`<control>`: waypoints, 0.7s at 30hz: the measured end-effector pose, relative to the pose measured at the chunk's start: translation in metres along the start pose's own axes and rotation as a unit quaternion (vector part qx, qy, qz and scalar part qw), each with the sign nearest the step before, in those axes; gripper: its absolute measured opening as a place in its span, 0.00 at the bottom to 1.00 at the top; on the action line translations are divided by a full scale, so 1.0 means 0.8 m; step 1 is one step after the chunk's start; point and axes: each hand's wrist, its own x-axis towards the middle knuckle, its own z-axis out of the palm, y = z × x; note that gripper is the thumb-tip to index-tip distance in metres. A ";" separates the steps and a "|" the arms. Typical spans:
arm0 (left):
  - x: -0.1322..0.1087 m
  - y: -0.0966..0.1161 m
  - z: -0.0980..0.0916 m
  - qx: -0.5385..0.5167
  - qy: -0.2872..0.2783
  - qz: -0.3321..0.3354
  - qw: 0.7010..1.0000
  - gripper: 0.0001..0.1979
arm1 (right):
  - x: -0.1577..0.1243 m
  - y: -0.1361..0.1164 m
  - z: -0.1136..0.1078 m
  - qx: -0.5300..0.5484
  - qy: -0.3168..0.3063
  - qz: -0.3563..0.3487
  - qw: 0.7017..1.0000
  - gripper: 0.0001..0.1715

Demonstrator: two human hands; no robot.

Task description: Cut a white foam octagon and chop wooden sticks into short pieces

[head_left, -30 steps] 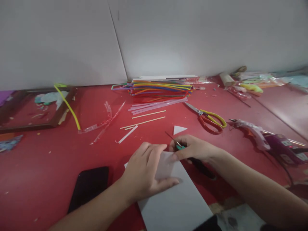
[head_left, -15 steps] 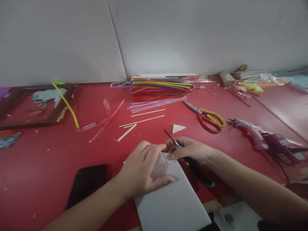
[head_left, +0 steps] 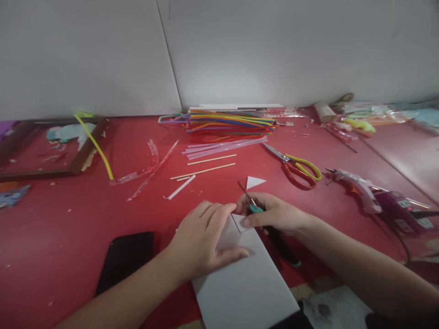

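A white foam board [head_left: 245,283], seemingly box-like, lies at the table's front edge, pointing away from me. My left hand [head_left: 206,242] grips its far end, thumb stretched across the top and fingers over the far left side. In my right hand [head_left: 267,212] is a craft knife [head_left: 279,242] with a black and teal handle, its thin blade sticking up past the fingers. The right thumb also presses on a small white piece [head_left: 239,222] at the board's far corner, where a dark line separates it from the board. The fingertips beneath are hidden.
Scissors [head_left: 300,169] and a white triangle scrap [head_left: 254,182] lie beyond my right hand. A glue gun [head_left: 356,187] is at right, a black phone [head_left: 125,260] at left. Pipe cleaners [head_left: 229,123], pink sticks [head_left: 222,147] and thin wooden sticks [head_left: 206,170] lie ahead.
The knife has tilted and shifted slightly right with my right hand. The small white piece's dark seam shows a little more clearly. My left hand stays in place.
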 end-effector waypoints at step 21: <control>0.001 -0.001 -0.003 0.040 0.010 -0.003 0.999 0.37 | 0.002 0.003 0.000 0.002 0.022 0.010 1.000 0.21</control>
